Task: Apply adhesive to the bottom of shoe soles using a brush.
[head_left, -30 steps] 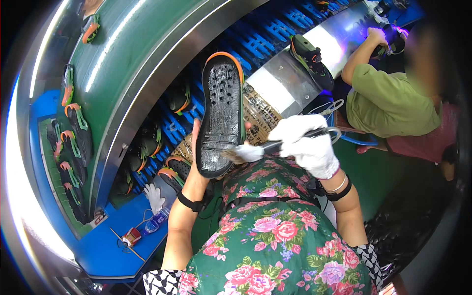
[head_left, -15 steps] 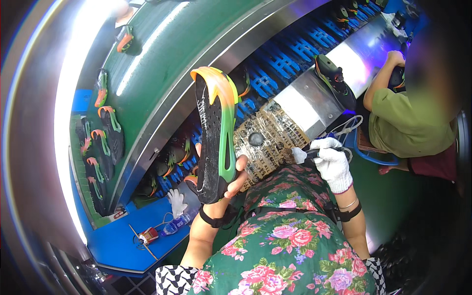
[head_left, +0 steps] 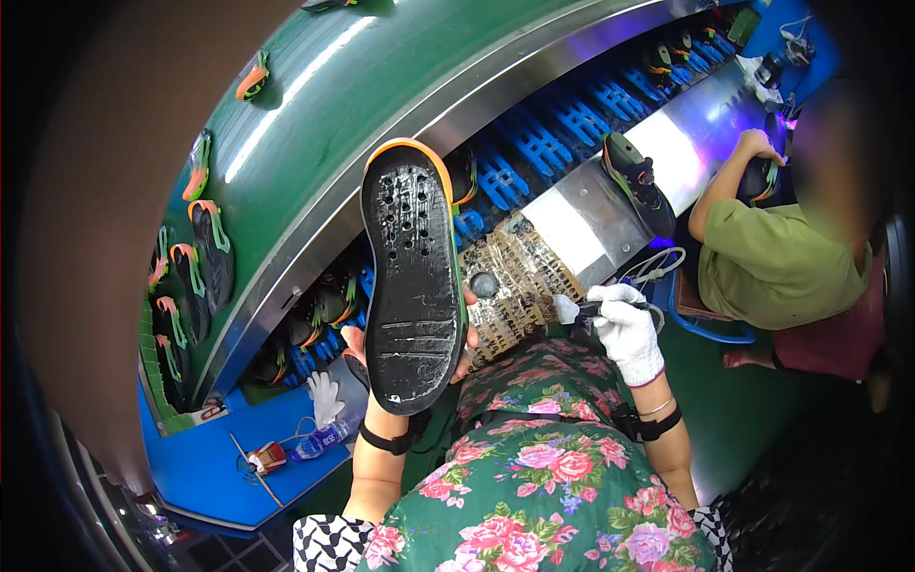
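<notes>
Beside the green conveyor (head_left: 315,124), the left hand (head_left: 381,381) now grips the sole (head_left: 412,286) tread-up again; the gloved right hand (head_left: 624,329), lowered, clutches a brush (head_left: 572,309).

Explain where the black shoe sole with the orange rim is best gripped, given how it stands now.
Best at the lower end, from behind, as the left hand does now. The shoe sole stands upright with its black face toward the camera, so a hold wrapped round that end's edges probably leaves the face free for the brush.

Shoe factory — conveyor belt (head_left: 315,114) of soles (head_left: 212,253)
</notes>
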{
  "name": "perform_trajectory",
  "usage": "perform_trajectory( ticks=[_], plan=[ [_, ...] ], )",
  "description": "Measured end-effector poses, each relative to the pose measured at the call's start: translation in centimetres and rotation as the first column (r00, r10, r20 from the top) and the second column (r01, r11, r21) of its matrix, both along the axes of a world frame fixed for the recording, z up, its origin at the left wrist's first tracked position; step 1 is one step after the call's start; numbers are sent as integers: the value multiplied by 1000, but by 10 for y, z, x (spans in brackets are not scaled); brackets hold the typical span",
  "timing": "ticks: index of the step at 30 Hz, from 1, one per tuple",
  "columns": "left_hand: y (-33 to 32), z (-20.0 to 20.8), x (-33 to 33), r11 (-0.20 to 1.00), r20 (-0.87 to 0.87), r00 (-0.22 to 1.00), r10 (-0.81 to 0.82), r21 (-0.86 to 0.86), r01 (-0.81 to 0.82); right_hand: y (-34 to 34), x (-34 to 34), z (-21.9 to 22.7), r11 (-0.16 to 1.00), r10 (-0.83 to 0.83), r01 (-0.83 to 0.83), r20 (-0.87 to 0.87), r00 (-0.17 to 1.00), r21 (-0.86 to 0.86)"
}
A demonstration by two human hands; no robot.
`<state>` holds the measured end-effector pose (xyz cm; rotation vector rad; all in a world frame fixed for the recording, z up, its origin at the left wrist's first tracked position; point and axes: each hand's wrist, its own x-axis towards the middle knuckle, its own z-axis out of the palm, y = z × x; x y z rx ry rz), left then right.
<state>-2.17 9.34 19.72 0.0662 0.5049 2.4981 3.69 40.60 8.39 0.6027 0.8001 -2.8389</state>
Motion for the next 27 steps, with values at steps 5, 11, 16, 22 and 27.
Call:
perform_trajectory(
  ticks=[5,11,16,22,27],
  plan=[
    [-4,-1,-6,976,-73,993,94,-189,-106,-2,3,-16,1000,-15,15,0,1000,9],
    [-17,-3,22,941,-100,980,174,-276,-196,-7,2,-20,999,7,-7,14,1000,48],
    [-21,-8,22,900,-116,967,228,-354,-255,-10,1,-25,997,32,-32,1,1000,67],
    [-30,-6,41,827,-150,949,278,-465,-316,-16,5,-28,995,56,-57,10,998,80],
    [-38,-3,55,762,-182,937,297,-547,-348,-21,5,-29,993,61,-62,10,998,100]
  ],
)
